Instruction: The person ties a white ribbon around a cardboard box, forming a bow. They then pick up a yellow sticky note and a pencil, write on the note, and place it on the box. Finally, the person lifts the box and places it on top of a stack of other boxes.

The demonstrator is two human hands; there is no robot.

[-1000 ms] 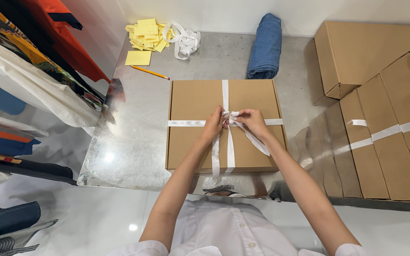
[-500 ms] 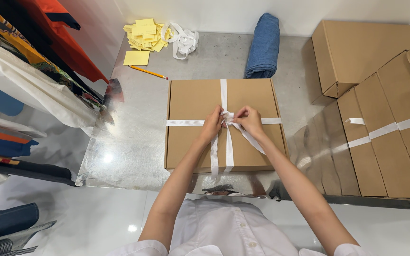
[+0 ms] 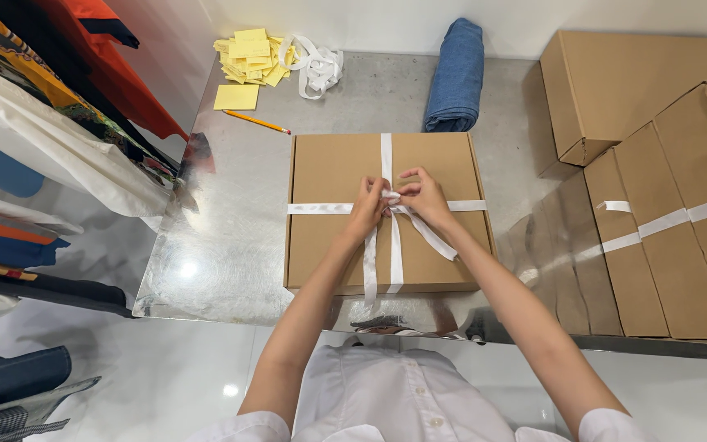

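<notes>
**Ribbon knot could slip loose**

Ribbon (image 3: 345, 208) crosses the flat brown box (image 3: 386, 213) on the shiny table (image 3: 206, 245). My left hand (image 3: 367, 209) and right hand (image 3: 424, 196) pinch it at the crossing, fingertips pressed together. If I ease my grip, I judge the knot slackens and the loose tails slide off-centre.

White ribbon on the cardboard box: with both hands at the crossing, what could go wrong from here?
1. Both the left hand and right hand pinch the white ribbon at the crossing on the cardboard box; a slip could loosen the knot.
2. The loose tails hang over the box's near edge and could snag or get pulled unevenly.
3. The box sits near the edge of the shiny table; a hard tug might slide it toward the person.
</notes>
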